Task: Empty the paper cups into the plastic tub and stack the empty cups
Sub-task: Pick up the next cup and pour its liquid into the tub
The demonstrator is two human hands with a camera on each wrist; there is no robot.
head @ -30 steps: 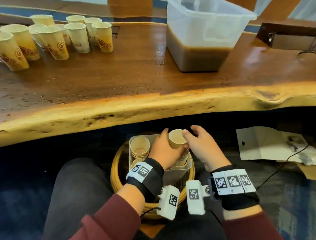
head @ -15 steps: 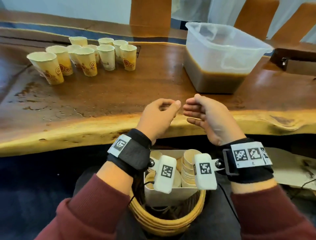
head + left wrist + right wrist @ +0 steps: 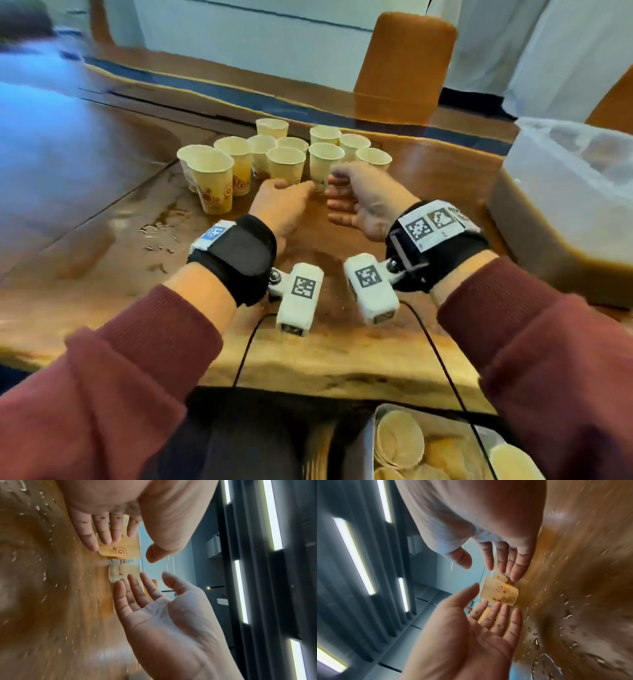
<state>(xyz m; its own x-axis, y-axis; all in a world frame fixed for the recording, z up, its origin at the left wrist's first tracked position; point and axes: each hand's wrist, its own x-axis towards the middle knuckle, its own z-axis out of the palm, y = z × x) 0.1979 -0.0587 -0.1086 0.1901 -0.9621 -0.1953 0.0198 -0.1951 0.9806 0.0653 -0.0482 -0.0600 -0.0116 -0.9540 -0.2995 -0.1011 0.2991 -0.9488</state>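
Several yellow-white paper cups (image 3: 286,159) with orange swirls stand clustered on the far middle of the wooden table (image 3: 102,274). My left hand (image 3: 291,192) and right hand (image 3: 337,192) hover side by side just in front of them, palms facing, fingers relaxed, holding nothing. One pale cup (image 3: 324,161) stands right beyond the gap between them. In the right wrist view a swirl-printed cup (image 3: 500,592) shows between both hands' fingertips, untouched. The translucent plastic tub (image 3: 565,178), part full of brown liquid, stands at the right. Stacked empty cups (image 3: 400,442) sit in a box below the table edge.
Spilled droplets (image 3: 157,236) wet the wood left of my left wrist. An orange chair back (image 3: 404,65) rises behind the table. Cables run from the wrist cameras (image 3: 299,298) over the table's front edge.
Both hands let go of the cup set on the stack below the table, rose over the table edge and moved forward to the cup cluster. The view swung up and left.
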